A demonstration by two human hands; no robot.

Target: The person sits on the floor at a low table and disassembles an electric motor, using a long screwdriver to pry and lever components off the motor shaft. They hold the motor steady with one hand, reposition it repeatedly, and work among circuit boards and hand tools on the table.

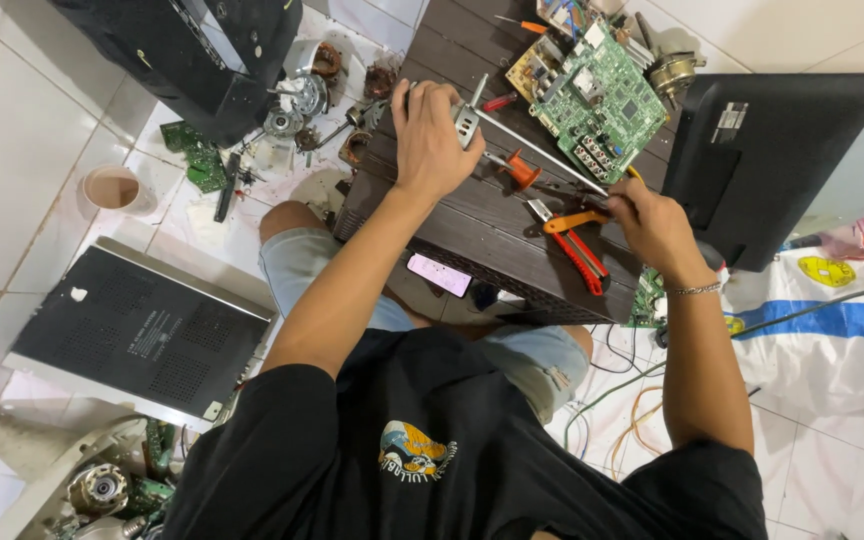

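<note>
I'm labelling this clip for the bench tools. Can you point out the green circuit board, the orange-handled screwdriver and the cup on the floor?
green circuit board (607, 95), head view, middle of the board
orange-handled screwdriver (522, 170), head view, on its orange handle
cup (112, 188), head view, on the drink inside

A dark brown slatted table top (472, 215) is seen, on which a green circuit board (600, 95) dotted with silver and black parts is laid. Orange handles are shown on the pliers (574, 222) and red ones on the cutters (582, 258). A pink-lit phone screen (439, 274) is noted. The cup (112, 190) is white, holding pale brown liquid. The floor tiles (22, 120) are white.
</note>
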